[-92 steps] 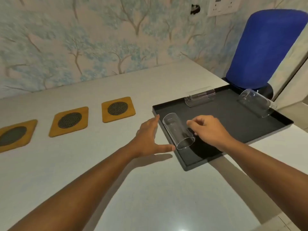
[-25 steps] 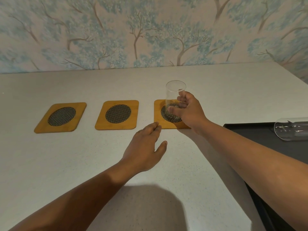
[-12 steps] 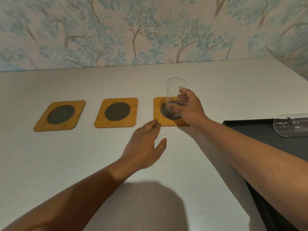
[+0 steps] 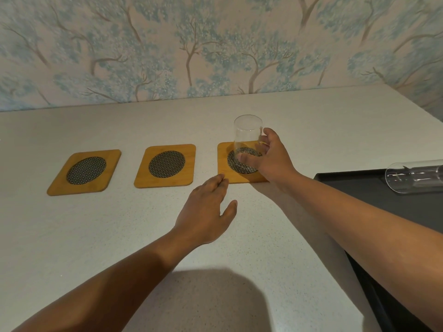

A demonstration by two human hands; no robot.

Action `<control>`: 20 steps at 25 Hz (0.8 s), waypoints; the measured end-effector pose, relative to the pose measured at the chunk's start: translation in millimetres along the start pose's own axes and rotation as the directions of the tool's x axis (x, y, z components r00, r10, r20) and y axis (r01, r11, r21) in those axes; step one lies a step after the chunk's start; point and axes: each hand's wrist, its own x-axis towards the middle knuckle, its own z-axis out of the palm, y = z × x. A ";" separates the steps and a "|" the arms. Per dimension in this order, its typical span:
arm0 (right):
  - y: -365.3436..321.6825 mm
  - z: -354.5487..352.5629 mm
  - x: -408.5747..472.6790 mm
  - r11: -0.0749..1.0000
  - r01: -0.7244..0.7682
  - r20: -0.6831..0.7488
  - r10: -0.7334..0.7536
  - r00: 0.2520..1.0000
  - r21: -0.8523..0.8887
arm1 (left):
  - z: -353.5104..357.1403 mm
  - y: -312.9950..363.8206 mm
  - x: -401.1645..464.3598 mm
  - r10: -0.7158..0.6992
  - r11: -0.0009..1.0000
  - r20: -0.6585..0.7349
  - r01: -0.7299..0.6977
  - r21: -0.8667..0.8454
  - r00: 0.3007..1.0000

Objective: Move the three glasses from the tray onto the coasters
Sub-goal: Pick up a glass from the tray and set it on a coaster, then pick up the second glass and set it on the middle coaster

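1. We are gripping the upright glass (image 4: 247, 135) low on its wall with our right hand (image 4: 268, 159), thumb in front and fingers behind, its base sitting on or just above the mesh disc of the right-hand coaster (image 4: 239, 164); we cannot tell whether it is touching.
2. We are resting our left hand (image 4: 206, 212) open and empty on the counter (image 4: 96, 236), fingertips at the near edge of that coaster.
3. To finish well, we are judging that the base should settle flat and centred before the fingers let go straight outward, so nothing tips.
4. The middle coaster (image 4: 165, 166) and left coaster (image 4: 85, 172) are lying bare; another glass (image 4: 414, 176) is lying on its side on the black tray (image 4: 359, 188).
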 end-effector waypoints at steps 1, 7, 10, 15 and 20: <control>-4.0 -5.0 -4.9 1.000 0.009 -0.001 -0.009 1.000 -0.003 | 0.8 -0.8 0.3 0.001 1.000 -0.003 -0.001 -0.004 1.000; -21.4 -69.1 -56.1 0.979 0.127 -0.029 -0.133 0.991 -0.156 | 0.0 5.4 -5.0 0.084 0.987 -0.067 -0.074 0.140 0.994; -15.2 -119.8 -81.7 0.926 0.146 -0.083 -0.186 0.979 -0.348 | 1.4 21.3 -3.7 0.185 0.969 -0.146 -0.156 0.190 0.972; 11.2 -203.2 -108.5 0.758 0.098 -0.082 -0.196 0.977 -0.645 | 29.2 101.0 11.0 0.233 0.964 -0.193 -0.252 -0.083 0.953; 36.8 -268.6 -117.3 0.396 0.094 0.026 -0.175 0.984 -0.913 | 55.6 158.1 40.3 0.389 0.915 -0.149 -0.400 -0.056 0.909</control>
